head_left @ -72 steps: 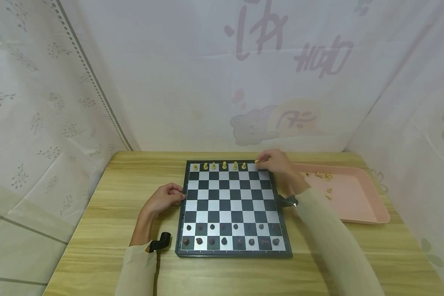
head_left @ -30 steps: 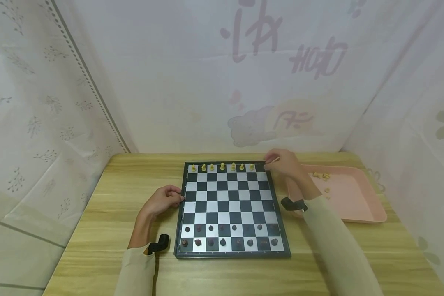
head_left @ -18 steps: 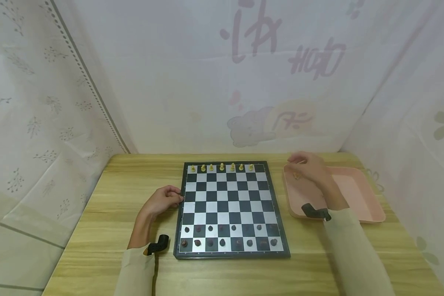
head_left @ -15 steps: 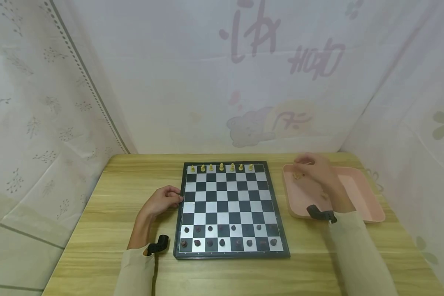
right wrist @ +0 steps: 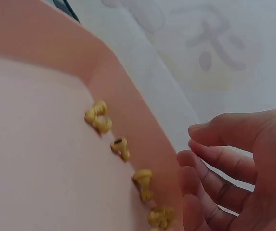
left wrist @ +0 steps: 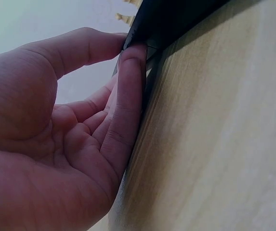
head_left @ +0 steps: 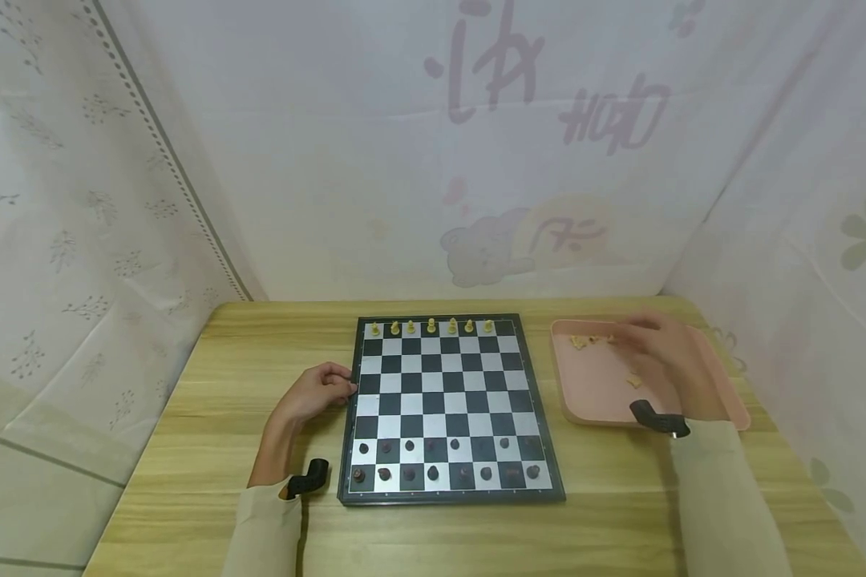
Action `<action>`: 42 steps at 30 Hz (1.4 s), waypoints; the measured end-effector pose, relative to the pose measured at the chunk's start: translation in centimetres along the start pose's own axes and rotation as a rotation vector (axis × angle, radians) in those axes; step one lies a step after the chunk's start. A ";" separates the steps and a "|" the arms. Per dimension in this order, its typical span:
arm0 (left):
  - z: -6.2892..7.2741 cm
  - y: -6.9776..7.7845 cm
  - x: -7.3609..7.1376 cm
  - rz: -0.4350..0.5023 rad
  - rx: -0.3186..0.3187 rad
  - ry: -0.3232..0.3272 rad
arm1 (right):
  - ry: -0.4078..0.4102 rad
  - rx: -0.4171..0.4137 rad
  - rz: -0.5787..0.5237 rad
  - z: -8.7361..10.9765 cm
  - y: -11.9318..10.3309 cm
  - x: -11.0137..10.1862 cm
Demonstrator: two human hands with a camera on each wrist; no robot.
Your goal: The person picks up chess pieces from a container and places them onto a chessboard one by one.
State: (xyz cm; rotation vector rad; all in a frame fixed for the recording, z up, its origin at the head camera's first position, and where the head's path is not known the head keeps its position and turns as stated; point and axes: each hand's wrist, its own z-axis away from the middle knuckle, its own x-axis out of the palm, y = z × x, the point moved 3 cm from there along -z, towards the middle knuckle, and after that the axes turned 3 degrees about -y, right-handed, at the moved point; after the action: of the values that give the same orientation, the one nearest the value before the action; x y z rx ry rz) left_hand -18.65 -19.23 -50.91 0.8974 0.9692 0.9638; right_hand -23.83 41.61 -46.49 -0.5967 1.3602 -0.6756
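Note:
A black-and-white chessboard (head_left: 433, 385) lies on the table. Pale yellow chess pieces (head_left: 431, 326) stand along its far row, all but the far right square. Dark chess pieces (head_left: 433, 473) fill squares of the two near rows. My left hand (head_left: 321, 389) pinches the board's left edge; in the left wrist view its thumb and index finger meet the dark frame (left wrist: 174, 21). Over the pink tray (head_left: 584, 409) hovers my right hand (head_left: 660, 340), blurred in the head view. Its fingers are loosely bent and I see nothing between them. Yellow chess pieces (right wrist: 142, 183) lie by the tray wall beside it.
The wooden table (head_left: 260, 336) carries board and tray side by side, with a gap between them. Another yellow piece (head_left: 633, 381) lies mid-tray. A printed white curtain (head_left: 375, 160) rises behind the table and at both sides.
A yellow piece now stands on the far row's second square from the right. My right hand has moved right, from the board to over the tray. My left hand has stayed at the board's edge.

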 end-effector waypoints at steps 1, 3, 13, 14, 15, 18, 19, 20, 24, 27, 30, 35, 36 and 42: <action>0.0 0.0 0.0 0.001 0.002 -0.001 | -0.007 -0.002 -0.026 0.0 0.1 0.0; 0.0 0.1 0.0 -0.004 0.002 0.001 | -0.022 -0.028 -0.074 -0.1 0.4 0.0; 0.1 0.2 0.1 -0.007 0.003 0.001 | -0.007 -0.039 -0.053 -1.3 1.9 0.0; 0.1 0.3 0.0 -0.007 0.005 0.002 | -0.003 -0.032 -0.054 -1.4 2.0 0.0; 0.1 0.3 0.0 -0.010 0.008 0.000 | -0.003 -0.018 -0.067 -1.5 2.1 0.0; 0.1 0.3 0.1 -0.010 0.013 0.001 | -0.013 0.013 -0.096 -1.8 2.3 0.3; 0.2 0.3 0.1 -0.011 0.015 0.001 | -0.014 0.020 -0.096 -1.9 2.4 0.3; 0.2 0.3 0.1 -0.011 0.014 0.001 | -0.010 0.027 -0.094 -2.0 2.4 0.4; 0.2 0.4 0.1 -0.010 0.015 0.003 | -0.011 0.038 -0.095 -1.8 2.3 0.6; 0.2 0.4 0.1 -0.010 0.012 0.007 | -0.008 0.031 -0.036 -1.6 2.4 0.7; 0.2 0.4 0.1 -0.012 0.013 0.007 | -0.009 0.023 0.028 -2.0 2.4 0.8; 0.1 0.4 0.0 -0.017 0.021 0.004 | -0.002 0.048 0.112 -2.9 2.5 0.8; 0.1 0.3 0.1 -0.017 0.021 0.003 | 0.000 0.055 0.124 -3.0 2.4 0.9; 0.1 0.3 0.1 -0.010 0.025 -0.003 | -0.033 0.058 0.116 -3.3 2.4 1.0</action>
State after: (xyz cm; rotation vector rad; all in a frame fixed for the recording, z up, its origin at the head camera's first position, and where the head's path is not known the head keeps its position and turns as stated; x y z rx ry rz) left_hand -18.60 -19.10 -50.59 0.9138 0.9847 0.9433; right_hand -26.79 42.48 -49.31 -0.4765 1.3297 -0.6071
